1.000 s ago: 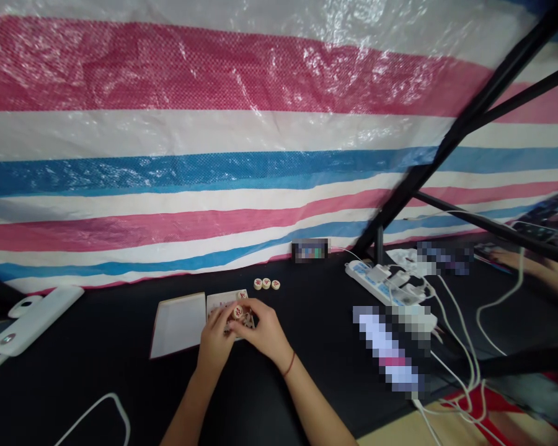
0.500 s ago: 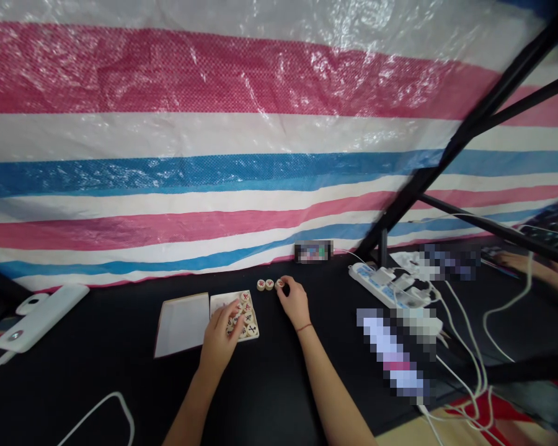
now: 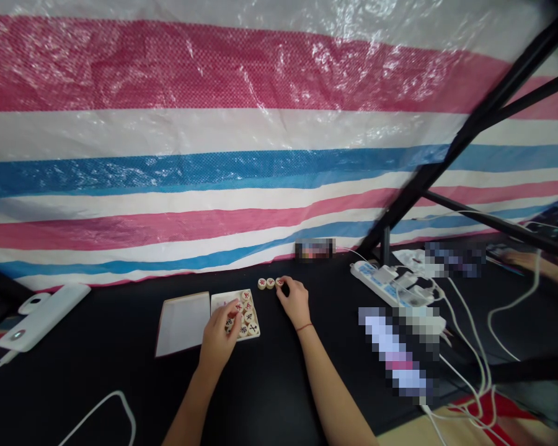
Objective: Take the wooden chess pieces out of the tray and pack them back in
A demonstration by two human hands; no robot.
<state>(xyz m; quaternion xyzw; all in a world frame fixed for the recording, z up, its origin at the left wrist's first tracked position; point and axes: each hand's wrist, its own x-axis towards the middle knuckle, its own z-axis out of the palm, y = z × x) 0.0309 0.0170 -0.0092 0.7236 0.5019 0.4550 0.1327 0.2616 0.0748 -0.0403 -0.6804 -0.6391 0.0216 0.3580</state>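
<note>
My right hand (image 3: 296, 302) pinches a round xiangqi piece (image 3: 279, 282) at the right end of a short row on the black table. Beside it stand two more pieces with red characters, the middle piece (image 3: 270, 283) and the left piece (image 3: 261, 284). Over a shallow white box (image 3: 255, 303), my left hand (image 3: 219, 331) has thumb and fingertips closed around a red-marked xiangqi piece (image 3: 239, 308). Several pieces with red or dark characters lie in the box, some hidden under that hand. The open lid (image 3: 182, 322) adjoins the box on the left.
A white power strip (image 3: 385, 285) with plugs and cables lies to the right, near a blurred-out device (image 3: 395, 356). Another blurred device (image 3: 315, 248) stands at the back against the striped sheet (image 3: 167, 173). A white device (image 3: 44, 317) is at left. Another person's hand (image 3: 534, 261) shows far right.
My left thumb has drawn in toward the fingers around a piece in the box. My right hand stays on the end piece of the row. The view has shifted slightly.
</note>
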